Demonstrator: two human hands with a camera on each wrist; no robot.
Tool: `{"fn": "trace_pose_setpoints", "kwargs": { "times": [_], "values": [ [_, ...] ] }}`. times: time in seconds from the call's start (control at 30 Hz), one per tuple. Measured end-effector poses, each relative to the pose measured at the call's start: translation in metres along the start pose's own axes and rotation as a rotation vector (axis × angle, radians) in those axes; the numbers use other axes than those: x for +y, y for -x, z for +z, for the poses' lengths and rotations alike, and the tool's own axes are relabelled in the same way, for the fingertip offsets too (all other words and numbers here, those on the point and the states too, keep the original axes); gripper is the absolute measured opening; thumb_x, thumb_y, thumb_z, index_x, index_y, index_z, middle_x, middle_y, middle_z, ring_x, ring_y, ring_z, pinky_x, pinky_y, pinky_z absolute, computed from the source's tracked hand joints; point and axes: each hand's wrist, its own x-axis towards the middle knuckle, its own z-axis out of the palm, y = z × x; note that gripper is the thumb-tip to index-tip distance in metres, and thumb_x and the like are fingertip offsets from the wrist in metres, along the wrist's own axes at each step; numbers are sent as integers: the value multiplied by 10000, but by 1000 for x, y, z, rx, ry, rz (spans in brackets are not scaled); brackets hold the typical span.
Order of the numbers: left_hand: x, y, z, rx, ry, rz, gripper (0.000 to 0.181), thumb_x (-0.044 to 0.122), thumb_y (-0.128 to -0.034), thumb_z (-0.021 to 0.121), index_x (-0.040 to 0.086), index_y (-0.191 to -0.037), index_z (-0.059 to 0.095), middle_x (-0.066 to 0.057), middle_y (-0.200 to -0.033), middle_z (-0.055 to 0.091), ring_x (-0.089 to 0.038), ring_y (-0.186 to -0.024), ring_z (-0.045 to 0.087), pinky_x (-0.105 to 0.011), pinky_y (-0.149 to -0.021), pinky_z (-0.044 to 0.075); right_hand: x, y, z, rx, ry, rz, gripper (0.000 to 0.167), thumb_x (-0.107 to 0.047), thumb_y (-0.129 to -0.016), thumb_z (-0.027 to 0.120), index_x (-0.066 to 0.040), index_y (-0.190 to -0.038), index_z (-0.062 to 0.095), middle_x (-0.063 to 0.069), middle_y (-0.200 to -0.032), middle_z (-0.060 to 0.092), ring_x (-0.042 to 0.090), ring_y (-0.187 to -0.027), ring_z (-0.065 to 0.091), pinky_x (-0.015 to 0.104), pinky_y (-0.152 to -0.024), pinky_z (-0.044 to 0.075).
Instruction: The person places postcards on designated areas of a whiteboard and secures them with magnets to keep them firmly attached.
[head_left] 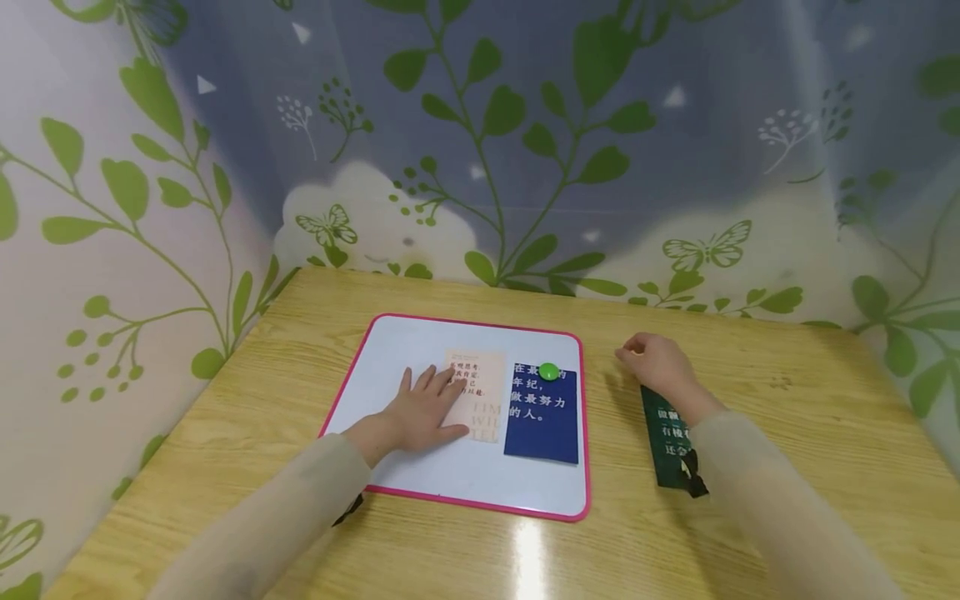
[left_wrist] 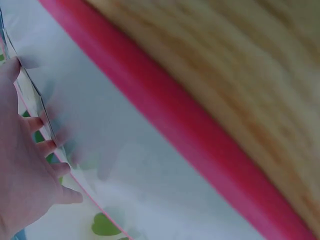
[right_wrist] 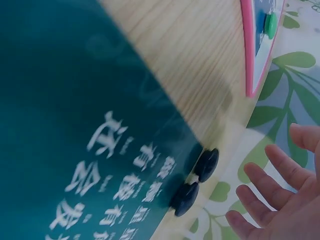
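Observation:
A cream printed card [head_left: 489,379] lies on a pink-edged whiteboard [head_left: 397,354], and my left hand [head_left: 420,415] rests on it with spread fingers. To its right is a dark blue card [head_left: 542,437] with a round green magnet [head_left: 549,372] at its top. My right hand [head_left: 660,367] is above the table, right of the board, by the top end of a dark green card [head_left: 666,467] that it partly hides. In the right wrist view the fingers are relaxed and hold nothing; two black round magnets [right_wrist: 207,165] sit at the green card's end.
The wooden table [head_left: 795,400] extends around the board. Printed cloth [head_left: 525,208] with leaves and butterflies hangs behind the table and along both sides. A dark band or ribbon [head_left: 694,473] shows near my right sleeve.

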Motion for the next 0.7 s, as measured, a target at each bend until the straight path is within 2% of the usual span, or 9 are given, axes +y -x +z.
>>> {"fn": "trace_pose_setpoints", "kwargs": {
  "times": [0.13, 0.3, 0.53, 0.7],
  "values": [
    [-3, 1, 4, 1, -9, 15, 751, 581, -920, 408, 133, -1494, 228, -132, -1564, 173, -401, -1433, 125, -652, -1103, 73, 8, 4, -4, -5, 24, -27, 405, -282, -960, 482, 60, -1157, 576, 280, -1181, 587, 389, -1008, 588, 521, -867, 465],
    [-3, 2, 5, 8, -1, 18, 749, 573, -920, 418, 127, -1492, 232, -134, -1563, 174, -404, -1432, 121, -654, -1102, 65, 19, 7, -8, -2, 65, -62, 393, -269, -961, 483, 54, -1158, 590, 277, -1160, 605, 416, -986, 586, 503, -778, 485],
    [-3, 4, 2, 12, -6, 23, 742, 577, -918, 417, 129, -1486, 249, -144, -1559, 179, -402, -1435, 107, -643, -1109, 58, 36, 8, -13, -24, 80, -26, 424, -283, -953, 475, 55, -1193, 565, 337, -1226, 529, 589, -1181, 328, 647, -897, 369],
    [-2, 4, 1, 47, -9, 41, 745, 582, -914, 422, 117, -1475, 270, -163, -1547, 196, -430, -1424, 113, -638, -1111, 69, 47, 11, -17, -64, 97, 11, 486, -322, -925, 520, 67, -1215, 537, 352, -1227, 509, 589, -1141, 327, 644, -885, 351]
  ]
}}
